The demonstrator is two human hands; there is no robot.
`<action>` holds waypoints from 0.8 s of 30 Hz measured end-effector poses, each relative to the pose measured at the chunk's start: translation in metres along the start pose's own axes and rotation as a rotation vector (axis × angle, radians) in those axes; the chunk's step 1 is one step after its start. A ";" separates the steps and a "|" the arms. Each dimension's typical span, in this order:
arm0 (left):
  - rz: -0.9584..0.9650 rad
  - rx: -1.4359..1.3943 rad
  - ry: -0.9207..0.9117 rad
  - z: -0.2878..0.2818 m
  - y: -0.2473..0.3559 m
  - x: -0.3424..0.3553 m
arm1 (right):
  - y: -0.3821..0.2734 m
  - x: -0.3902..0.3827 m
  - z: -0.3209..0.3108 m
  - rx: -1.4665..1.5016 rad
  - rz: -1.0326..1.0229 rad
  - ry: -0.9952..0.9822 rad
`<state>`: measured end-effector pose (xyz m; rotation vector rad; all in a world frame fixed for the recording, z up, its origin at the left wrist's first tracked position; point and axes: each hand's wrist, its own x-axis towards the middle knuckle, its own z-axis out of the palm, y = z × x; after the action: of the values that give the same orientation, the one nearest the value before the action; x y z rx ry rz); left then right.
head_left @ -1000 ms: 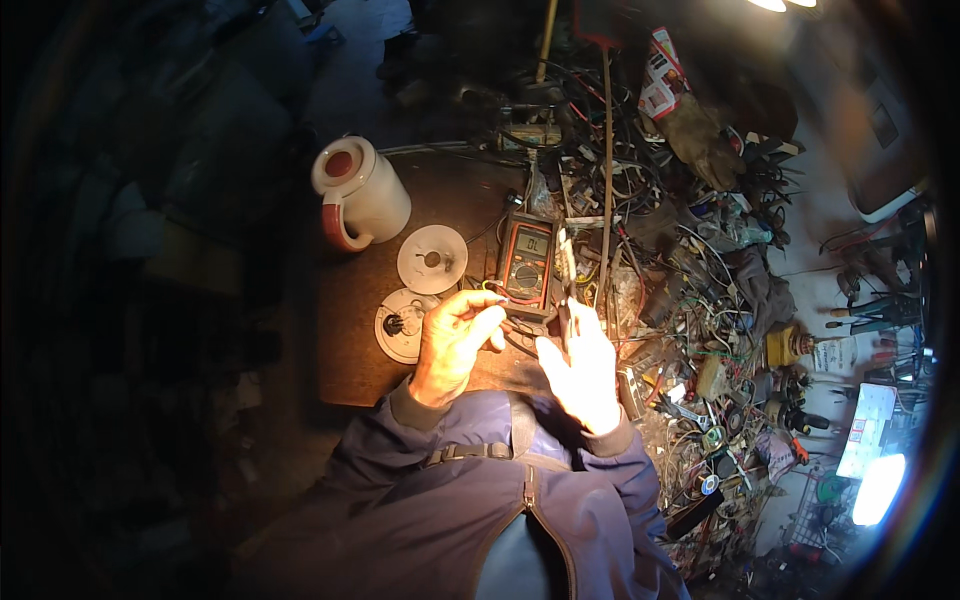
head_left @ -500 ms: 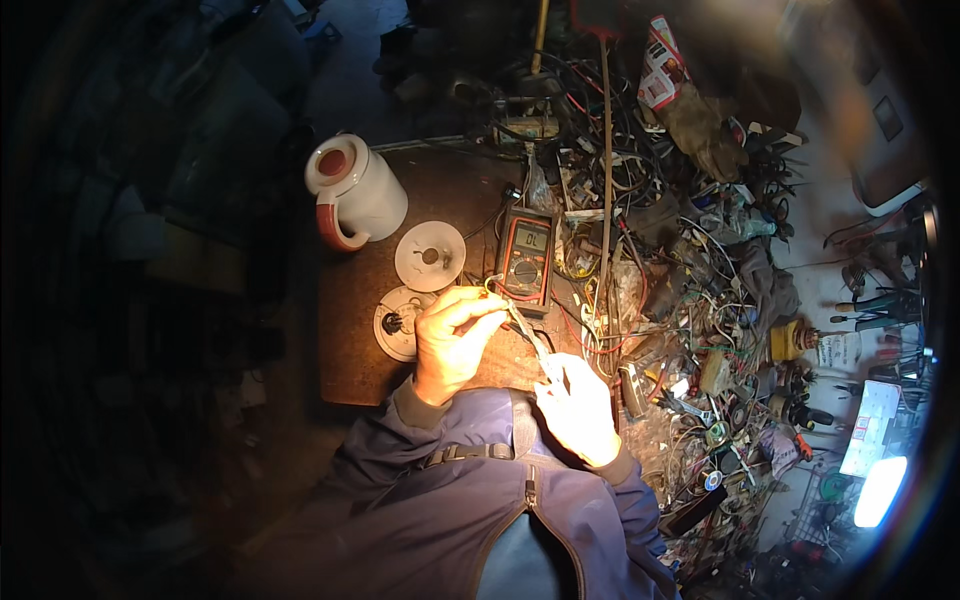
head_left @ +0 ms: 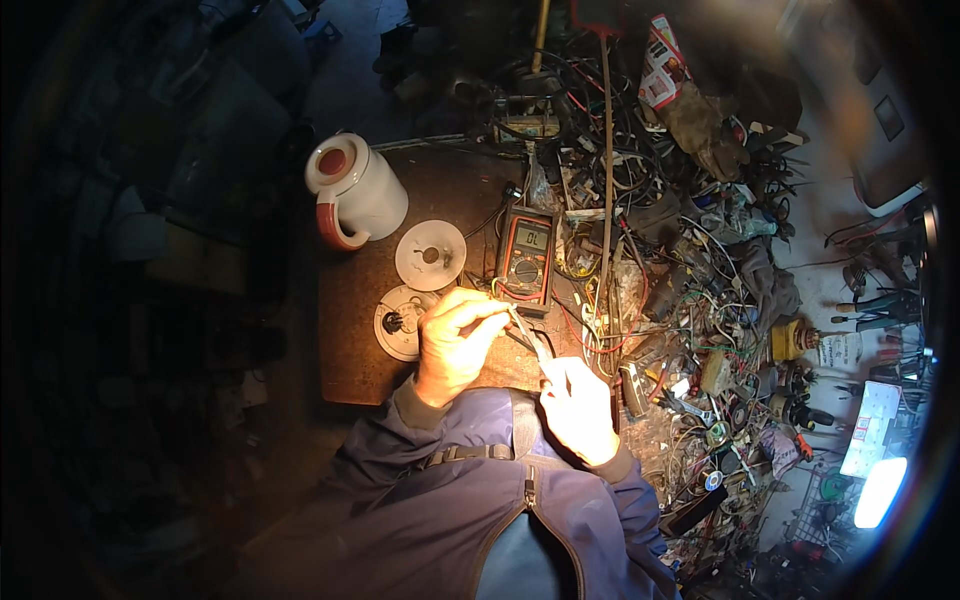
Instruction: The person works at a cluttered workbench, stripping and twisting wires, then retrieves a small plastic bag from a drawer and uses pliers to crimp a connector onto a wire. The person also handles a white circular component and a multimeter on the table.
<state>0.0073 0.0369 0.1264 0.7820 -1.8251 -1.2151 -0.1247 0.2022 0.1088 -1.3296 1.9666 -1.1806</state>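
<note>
My left hand [head_left: 458, 345] is closed in a pinch on a small wire end [head_left: 500, 305] just below the black-and-orange multimeter [head_left: 525, 255]. My right hand [head_left: 575, 410] grips a long, narrow, light-coloured tool [head_left: 532, 336], glare hiding its type, with its tip at the left hand's fingertips. Left of the meter lie a pale disc with a centre hole [head_left: 420, 240] and a round base with a black centre fitting [head_left: 385, 315], partly behind my left hand. A white kettle with a red lid and red-trimmed handle [head_left: 375, 200] stands at the upper left of the wooden bench [head_left: 350, 370].
A dense heap of wires, parts and tools [head_left: 700, 320] covers the bench's right side. A thin upright rod [head_left: 607, 150] runs through it. A glove [head_left: 710, 140], a rack of hand tools [head_left: 870, 310] and a bright lamp [head_left: 880, 492] are toward the right.
My right hand has moved down and slightly right since a second ago, and its tool has tilted leftward to meet the left hand's fingertips. My left hand has shifted only slightly.
</note>
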 end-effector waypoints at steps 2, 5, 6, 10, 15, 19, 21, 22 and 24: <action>-0.009 -0.003 -0.014 0.001 0.003 0.000 | 0.005 0.000 0.002 -0.111 -0.043 0.058; 0.030 0.021 -0.022 0.000 0.001 0.000 | 0.002 0.001 0.000 -0.101 -0.027 0.044; 0.039 0.019 -0.022 0.000 0.001 0.001 | 0.000 0.001 -0.001 -0.068 -0.009 0.023; 0.020 -0.027 -0.038 0.000 0.001 0.000 | 0.023 -0.005 0.010 0.126 0.003 -0.043; 0.049 0.026 -0.034 -0.001 0.003 0.002 | 0.013 -0.001 0.002 -0.120 -0.103 -0.061; 0.113 0.096 0.007 0.003 0.002 0.002 | 0.007 0.002 0.005 -0.186 -0.081 0.158; 0.089 0.186 0.008 0.003 0.009 0.001 | 0.006 0.007 0.003 -0.332 -0.147 0.252; 0.077 0.229 0.007 0.003 0.013 0.001 | 0.009 0.004 0.004 -0.383 -0.098 0.288; 0.045 0.273 -0.004 0.002 0.017 0.001 | 0.008 0.004 0.000 -0.444 -0.119 0.291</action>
<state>0.0038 0.0435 0.1420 0.8826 -2.0273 -0.9509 -0.1298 0.2000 0.1021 -1.5783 2.4970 -1.0771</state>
